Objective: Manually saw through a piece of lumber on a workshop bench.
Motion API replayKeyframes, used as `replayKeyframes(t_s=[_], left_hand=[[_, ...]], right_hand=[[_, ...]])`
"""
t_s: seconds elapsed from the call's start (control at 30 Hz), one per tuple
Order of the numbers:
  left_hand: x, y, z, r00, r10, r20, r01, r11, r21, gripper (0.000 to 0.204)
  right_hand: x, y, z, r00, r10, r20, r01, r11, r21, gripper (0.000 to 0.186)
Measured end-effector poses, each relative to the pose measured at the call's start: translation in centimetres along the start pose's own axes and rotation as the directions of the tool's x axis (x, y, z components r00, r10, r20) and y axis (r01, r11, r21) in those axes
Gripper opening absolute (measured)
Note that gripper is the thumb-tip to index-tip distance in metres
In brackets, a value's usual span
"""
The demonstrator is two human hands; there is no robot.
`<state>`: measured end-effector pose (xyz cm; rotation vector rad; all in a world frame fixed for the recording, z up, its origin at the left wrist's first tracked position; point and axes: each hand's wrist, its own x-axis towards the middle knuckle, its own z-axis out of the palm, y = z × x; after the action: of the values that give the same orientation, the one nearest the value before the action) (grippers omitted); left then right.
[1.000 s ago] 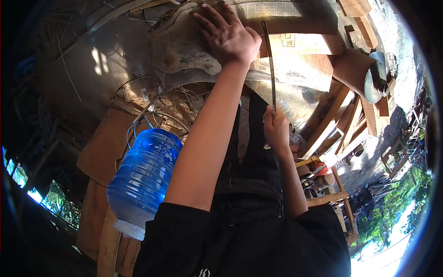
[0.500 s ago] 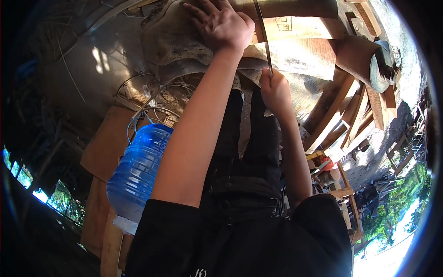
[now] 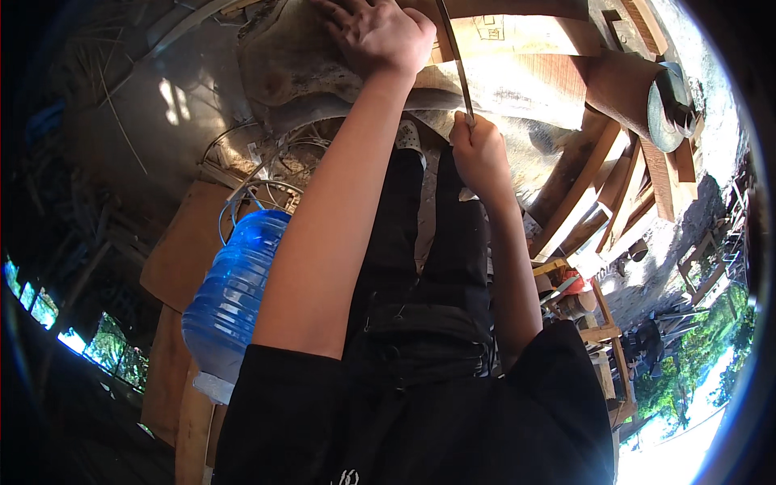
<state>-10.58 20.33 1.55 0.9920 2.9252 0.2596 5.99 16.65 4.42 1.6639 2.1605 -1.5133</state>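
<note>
**Right grip [image 3: 482, 153] closed on a thin tool [image 3: 459, 65]; left grip [image 3: 380, 39] spread on wood**

The right grip is curled tight about the near end of the thin tool, thumb along it, which probably lets the forearm line up behind the shaft; the tool runs up and away, just right of the left grip, and leaves the view at the top edge, so its far end cannot be seen; whether it touches the wood below I cannot tell. The left grip appears to lie palm down with fingers apart, some cut off by the view, on a wavy-edged slab serving as tabletop [image 3: 271, 85]; so flat a pose suggests bracing or steadying, and it pinches nothing that I can see.

Beneath and right of the tool lies a pale board [image 3: 525, 85], near enough to be within easy reach; beyond it a thick round piece [image 3: 621, 90] rests beside stacked timber [image 3: 578, 190], seemingly set aside there; lower right, a wooden crate [image 3: 600, 333] gathers small items; at left, clear of both arms, is a blue water jug [image 3: 230, 291], beside brown panels [image 3: 182, 246].
</note>
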Motion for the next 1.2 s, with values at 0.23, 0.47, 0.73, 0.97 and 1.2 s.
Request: replayKeyframes(t_s=[0.23,0.47,0.73,0.97,1.2], left_hand=[[-0.1,-2.5,0.5,0.995,0.037,-0.091,-0.047,0.992,-0.116,0.066],[0.2,-1.9,-0.9,0.998,0.042,0.043,-0.031,0.974,-0.225,0.068],[-7.0,-9.1,-6.3,0.996,0.037,-0.080,-0.084,0.684,-0.725,0.046],[-19.5,-19.8,-6.4,0.989,-0.080,0.123,0.146,0.585,-0.798,0.042],[-25.7,-20.1,-6.2,0.950,-0.287,0.123,0.252,0.470,-0.846,0.040]], right_hand=[[-11.2,4.9,-1.1,0.979,0.165,0.116,-0.158,0.985,-0.068,0.032],[-19.5,5.7,-9.4,0.955,0.275,-0.115,-0.277,0.961,-0.004,0.032],[-21.5,8.4,-14.7,0.919,0.154,-0.363,-0.174,0.985,-0.023,0.034],[-20.1,10.2,-16.4,0.913,0.024,-0.407,-0.074,0.991,-0.109,0.035],[-16.9,11.8,-16.0,0.925,-0.164,-0.344,0.102,0.976,-0.193,0.036]])
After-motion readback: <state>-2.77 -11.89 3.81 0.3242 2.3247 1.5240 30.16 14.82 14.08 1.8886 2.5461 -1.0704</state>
